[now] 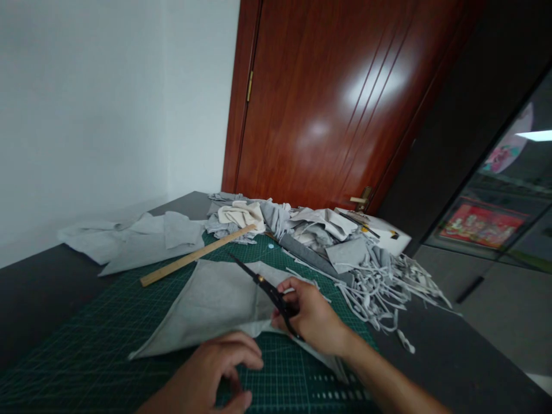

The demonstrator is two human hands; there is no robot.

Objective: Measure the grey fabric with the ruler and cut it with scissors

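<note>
A pair of black scissors (271, 292) is in my right hand (313, 316), its blades pointing up and left over a grey piece of fabric (215, 299). The fingers of that hand also meet the fabric near its front edge; whether they pinch it is hard to make out. My left hand (224, 368) is in front of the cloth, low in the view, fingers curved and apart with nothing between them. The fabric lies partly raised on a green cutting mat (107, 328), and its lower right part passes beneath my right wrist.
A wooden ruler (196, 256) lies across the mat behind the fabric. Grey cloth pieces (146, 238) spread at the left. Behind are a cream folded cloth (241, 214), heaped grey fabric (319, 230) and tangled cords (375, 287). A brown door (328, 103) stands beyond the table.
</note>
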